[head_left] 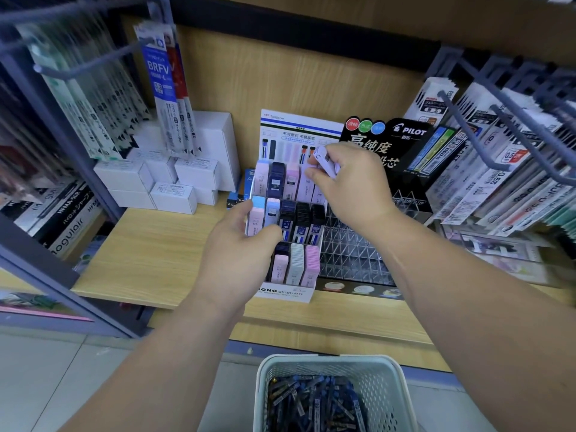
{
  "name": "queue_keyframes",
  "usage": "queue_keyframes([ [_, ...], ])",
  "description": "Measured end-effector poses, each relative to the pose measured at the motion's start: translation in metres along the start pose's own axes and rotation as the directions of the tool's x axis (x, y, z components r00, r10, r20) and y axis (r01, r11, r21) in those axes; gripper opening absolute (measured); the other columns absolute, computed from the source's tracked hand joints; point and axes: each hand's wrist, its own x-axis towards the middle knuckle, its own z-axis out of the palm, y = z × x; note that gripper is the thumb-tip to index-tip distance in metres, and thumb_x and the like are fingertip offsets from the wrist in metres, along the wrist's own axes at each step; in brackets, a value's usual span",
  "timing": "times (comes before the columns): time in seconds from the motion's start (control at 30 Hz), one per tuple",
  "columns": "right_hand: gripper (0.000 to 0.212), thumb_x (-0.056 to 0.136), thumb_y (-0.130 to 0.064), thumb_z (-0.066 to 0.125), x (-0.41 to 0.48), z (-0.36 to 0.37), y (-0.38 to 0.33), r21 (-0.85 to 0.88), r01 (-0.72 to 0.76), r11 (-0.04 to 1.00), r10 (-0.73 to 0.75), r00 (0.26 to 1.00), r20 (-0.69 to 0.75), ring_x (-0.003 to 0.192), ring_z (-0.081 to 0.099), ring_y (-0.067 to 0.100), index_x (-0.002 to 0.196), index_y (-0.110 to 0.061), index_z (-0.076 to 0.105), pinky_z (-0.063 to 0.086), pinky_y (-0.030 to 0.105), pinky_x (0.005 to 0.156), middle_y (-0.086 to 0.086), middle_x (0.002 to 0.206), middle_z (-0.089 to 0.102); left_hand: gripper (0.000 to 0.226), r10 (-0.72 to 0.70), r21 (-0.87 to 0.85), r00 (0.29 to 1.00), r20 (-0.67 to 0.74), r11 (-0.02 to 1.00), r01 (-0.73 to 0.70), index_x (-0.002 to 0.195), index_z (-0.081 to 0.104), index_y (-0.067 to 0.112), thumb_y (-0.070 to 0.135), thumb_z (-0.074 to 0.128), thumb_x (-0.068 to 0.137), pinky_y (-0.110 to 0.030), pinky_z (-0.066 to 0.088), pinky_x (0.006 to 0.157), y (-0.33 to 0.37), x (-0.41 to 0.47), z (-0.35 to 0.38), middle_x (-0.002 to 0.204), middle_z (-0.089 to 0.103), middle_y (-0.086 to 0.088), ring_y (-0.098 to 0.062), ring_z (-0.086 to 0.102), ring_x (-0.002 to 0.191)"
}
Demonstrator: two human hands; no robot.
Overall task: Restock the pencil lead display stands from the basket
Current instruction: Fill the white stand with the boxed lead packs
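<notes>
A white Tombow MONO display stand [285,293] sits on the wooden shelf, its tiers filled with pink, blue, navy and black lead cases. My left hand [240,254] grips the stand's left front, thumb over the middle tier's cases. My right hand [346,182] hovers over the stand's back row and pinches a pale lilac lead case [327,162]. To the right stands a black Pilot display stand [405,135] with clear, mostly bare slots [352,254]. A pale green mesh basket [389,388] below the shelf holds several dark blue lead cases [314,403].
White boxes [174,179] are stacked at the back left of the shelf [149,247]. Hanging refill packs on hooks crowd the left [162,88] and right [486,169] sides. The shelf's front edge [327,338] lies just above the basket.
</notes>
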Motion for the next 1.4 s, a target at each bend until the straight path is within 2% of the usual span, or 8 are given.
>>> queue_keyframes([
  [0.33,0.037,0.086,-0.024,0.075,-0.006,-0.002,-0.006,-0.112,0.062,0.992,-0.054,0.996,0.073,0.071,0.056,0.024,0.062,-0.018,0.048,0.050,0.039,0.063,0.003,0.081,0.055,0.049,0.057,-0.030,0.998,-0.034,0.998,-0.058,0.122,0.061,0.043,0.029,0.061,0.075,-0.047,0.053,0.097,0.005,-0.005,0.001,0.104,0.069,0.020,-0.008,0.066,0.104],
  [0.4,0.035,0.092,-0.027,0.071,-0.010,-0.011,-0.016,0.098,-0.069,0.993,0.065,0.997,0.046,0.067,0.057,0.012,0.062,-0.017,0.055,0.045,0.032,0.060,-0.005,0.072,0.058,0.050,0.130,0.020,0.970,-0.204,0.992,-0.128,0.127,0.057,0.042,0.033,0.063,0.079,-0.043,0.050,0.099,0.009,-0.008,0.000,0.103,0.057,0.030,0.000,0.060,0.104],
  [0.5,0.034,0.101,-0.035,0.058,-0.024,-0.033,-0.040,0.510,-0.370,0.776,0.348,0.927,0.141,0.055,0.047,0.000,0.080,-0.013,0.073,0.038,0.018,0.057,-0.016,0.059,0.056,0.028,0.274,0.039,0.914,-0.300,0.960,-0.276,0.109,0.065,0.034,0.038,0.066,0.081,-0.034,0.051,0.085,0.019,-0.017,0.003,0.098,0.063,0.019,-0.004,0.061,0.097],
  [0.57,0.042,0.105,-0.040,0.047,-0.038,-0.044,-0.049,0.580,-0.444,0.683,0.381,0.894,0.236,0.059,0.051,-0.001,0.081,-0.019,0.074,0.040,0.013,0.059,-0.017,0.064,0.061,0.006,0.229,-0.110,0.958,-0.172,0.962,-0.250,0.090,0.070,0.024,0.029,0.070,0.087,-0.028,0.045,0.073,0.025,-0.026,0.011,0.087,0.070,0.006,-0.006,0.062,0.078],
  [0.7,0.053,0.107,-0.046,0.036,-0.060,-0.053,-0.058,0.579,-0.503,0.641,0.398,0.864,0.310,0.055,0.053,-0.005,0.089,-0.014,0.074,0.036,0.010,0.052,-0.024,0.059,0.058,0.020,0.112,-0.218,0.970,0.214,0.974,-0.065,0.079,0.072,0.019,0.034,0.068,0.092,-0.032,0.039,0.060,0.026,-0.040,0.026,0.080,0.073,-0.010,-0.018,0.059,0.064],
  [0.9,0.039,0.102,-0.043,0.050,-0.074,-0.052,-0.056,0.615,-0.572,0.542,0.392,0.820,0.417,0.046,0.047,0.012,0.100,-0.012,0.074,0.040,0.022,0.049,-0.012,0.053,0.055,0.010,0.161,-0.220,0.951,0.265,0.970,-0.103,0.086,0.071,0.010,0.011,0.064,0.094,-0.024,0.040,0.051,0.021,-0.045,0.037,0.072,0.072,-0.009,-0.014,0.059,0.056],
  [1.27,0.014,0.090,-0.012,0.074,-0.071,-0.065,-0.026,0.589,-0.351,0.728,0.320,0.934,0.161,0.054,0.054,0.001,0.092,-0.025,0.077,0.040,0.011,0.056,-0.005,0.077,0.070,0.012,0.209,0.004,0.950,0.232,0.976,-0.216,0.082,0.071,0.016,0.012,0.067,0.093,-0.018,0.043,0.056,0.007,-0.029,0.029,0.066,0.062,0.004,-0.009,0.051,0.061],
  [1.4,0.015,0.088,-0.011,0.078,-0.053,-0.065,-0.028,0.555,-0.303,0.775,0.302,0.948,0.097,0.056,0.055,0.002,0.091,-0.026,0.076,0.046,0.020,0.058,0.008,0.085,0.074,0.012,0.255,0.047,0.967,-0.011,0.966,-0.254,0.097,0.070,0.030,0.030,0.074,0.086,-0.025,0.051,0.064,0.008,-0.025,0.024,0.091,0.069,0.012,-0.004,0.056,0.068],
])
